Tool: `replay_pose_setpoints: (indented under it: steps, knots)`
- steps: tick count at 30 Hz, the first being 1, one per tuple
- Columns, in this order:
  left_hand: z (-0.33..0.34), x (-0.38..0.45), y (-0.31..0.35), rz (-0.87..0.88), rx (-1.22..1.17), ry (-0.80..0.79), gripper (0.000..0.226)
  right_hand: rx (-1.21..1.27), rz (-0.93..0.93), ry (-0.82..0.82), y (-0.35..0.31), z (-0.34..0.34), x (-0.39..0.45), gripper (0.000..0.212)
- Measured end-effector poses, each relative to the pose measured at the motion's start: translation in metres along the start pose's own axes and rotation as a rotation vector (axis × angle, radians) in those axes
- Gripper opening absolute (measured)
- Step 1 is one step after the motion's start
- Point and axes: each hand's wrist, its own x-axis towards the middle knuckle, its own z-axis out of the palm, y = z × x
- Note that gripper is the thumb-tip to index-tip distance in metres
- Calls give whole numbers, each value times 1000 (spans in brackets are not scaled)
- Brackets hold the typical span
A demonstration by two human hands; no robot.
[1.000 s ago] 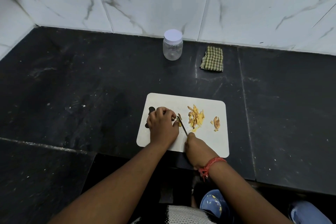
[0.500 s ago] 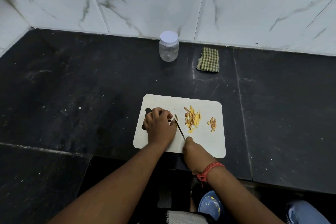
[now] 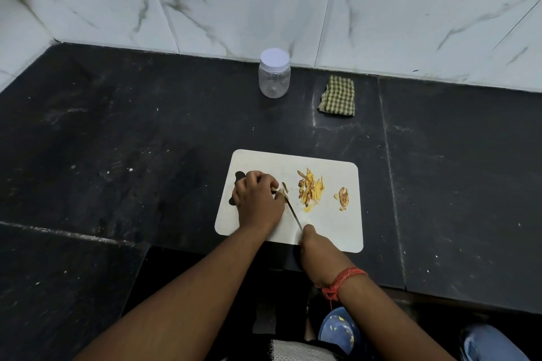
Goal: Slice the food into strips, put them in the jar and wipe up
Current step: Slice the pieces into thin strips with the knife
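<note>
From the head camera, the white cutting board (image 3: 322,231) serves as the landmark, lying on the dark counter (image 3: 117,155) at its near edge.

The slicing looks well along but not finished. A pile of yellow strips (image 3: 311,190) lies near the middle of the board, and a small brownish offcut (image 3: 343,196) sits apart from it toward the board's right side. One small piece of food (image 3: 282,192) is under the blade at the left part of the board, so by my reading this is the last bit being cut. The jar (image 3: 274,75) stands well beyond the board's far edge, close to the tiled wall, with its white lid on and nothing visible inside, so filling it has not begun. The checked cloth (image 3: 338,97) lies folded to the right of the jar, also well beyond the board, so wiping is also left to do.

The left hand (image 3: 258,199) rests on the left part of the board, knuckles up, fingers curled down, their tips pinching the small piece against the surface. The right hand (image 3: 318,252) sits at the board's near edge, closed round the handle of the knife (image 3: 293,212), which the hand hides. The thin blade slants from that hand up and leftward across the board to the held piece, its tip right beside the left fingertips. Both forearms reach in from the near side; a red thread circles the right wrist.
</note>
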Motion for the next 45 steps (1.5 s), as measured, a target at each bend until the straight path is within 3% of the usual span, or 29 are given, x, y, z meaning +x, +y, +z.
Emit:
replay_pose_setpoints:
  steps: [14, 17, 22, 28, 37, 45]
  knots:
    - [1, 0, -2, 16, 27, 4, 9, 61, 7, -47, 11, -1, -14, 12]
    - [0, 2, -5, 25, 14, -2, 8, 256, 16, -107, 12, -5, -18, 5]
    - [-4, 6, -6, -10, -55, -7, 11, 556, 75, -90, 11, -4, -21, 15]
    - [-3, 3, -10, 62, -18, 22, 15, 478, 52, -36, 9, -9, -15, 16]
    - [-1, -6, -19, 383, 159, 106, 14, 348, 55, 28, 9, -8, -6, 18]
    - [-2, -4, -21, 397, 159, 92, 15, 215, 22, 67, 7, 1, -6, 10]
